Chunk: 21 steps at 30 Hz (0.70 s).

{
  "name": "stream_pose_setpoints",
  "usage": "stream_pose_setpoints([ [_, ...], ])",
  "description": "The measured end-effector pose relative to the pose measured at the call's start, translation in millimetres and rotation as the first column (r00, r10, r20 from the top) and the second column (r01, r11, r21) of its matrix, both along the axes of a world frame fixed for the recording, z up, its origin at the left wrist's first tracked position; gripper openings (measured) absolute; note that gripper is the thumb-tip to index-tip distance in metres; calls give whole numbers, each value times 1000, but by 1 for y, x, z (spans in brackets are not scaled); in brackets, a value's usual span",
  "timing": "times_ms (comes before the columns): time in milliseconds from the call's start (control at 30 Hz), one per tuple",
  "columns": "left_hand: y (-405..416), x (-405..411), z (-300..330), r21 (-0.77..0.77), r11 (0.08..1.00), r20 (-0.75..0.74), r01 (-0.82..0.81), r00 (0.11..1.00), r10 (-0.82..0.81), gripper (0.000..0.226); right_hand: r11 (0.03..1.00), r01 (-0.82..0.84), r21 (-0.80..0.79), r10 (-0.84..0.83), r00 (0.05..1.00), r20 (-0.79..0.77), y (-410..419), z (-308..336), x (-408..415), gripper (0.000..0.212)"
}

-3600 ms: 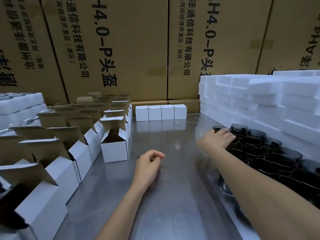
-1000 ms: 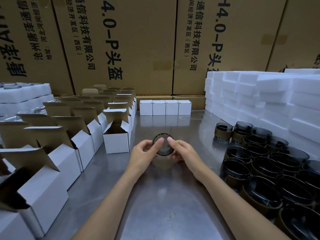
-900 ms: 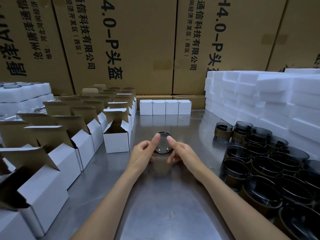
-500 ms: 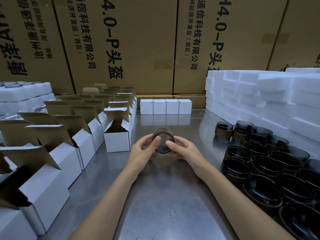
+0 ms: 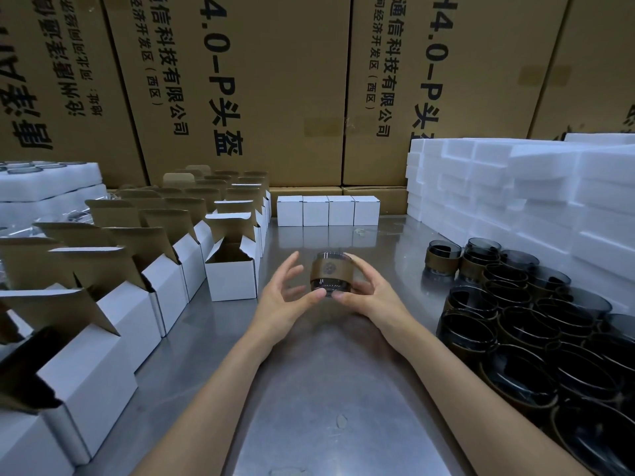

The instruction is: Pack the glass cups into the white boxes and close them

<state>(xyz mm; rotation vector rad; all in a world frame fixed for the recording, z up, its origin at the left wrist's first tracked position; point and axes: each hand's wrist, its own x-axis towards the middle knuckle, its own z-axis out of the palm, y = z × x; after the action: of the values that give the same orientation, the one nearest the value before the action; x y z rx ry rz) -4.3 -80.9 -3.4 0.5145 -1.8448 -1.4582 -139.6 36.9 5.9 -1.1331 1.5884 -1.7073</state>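
A dark glass cup point(image 5: 330, 274) with a brown sleeve is held upright above the steel table point(image 5: 319, 389), mid-frame. My right hand point(image 5: 369, 292) cups it from the right and below. My left hand point(image 5: 283, 297) touches its lower edge with the thumb, the other fingers spread apart. The nearest open white box point(image 5: 231, 273) stands just left of my hands, flaps up. Several more open white boxes point(image 5: 113, 304) run in rows along the left. Several closed white boxes point(image 5: 328, 210) line the back. Many dark glass cups point(image 5: 522, 304) crowd the right side.
White foam blocks point(image 5: 522, 190) are stacked at the right rear, behind the cups. A foam tray with glasses point(image 5: 44, 187) sits at the far left. Large brown cartons point(image 5: 275, 87) wall off the back of the table.
The right hand fetched a cup from the pile on the right and brought it to the centre. Both hands then turned it from mouth-toward-me to upright, lifting it slightly.
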Motion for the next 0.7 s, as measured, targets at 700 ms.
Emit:
stream_pose_setpoints([
  [700,6,-5,-8,-676,732,72,-82,982,176,73,964,235,-127,-266,883,-386,-12,-13,11,69],
])
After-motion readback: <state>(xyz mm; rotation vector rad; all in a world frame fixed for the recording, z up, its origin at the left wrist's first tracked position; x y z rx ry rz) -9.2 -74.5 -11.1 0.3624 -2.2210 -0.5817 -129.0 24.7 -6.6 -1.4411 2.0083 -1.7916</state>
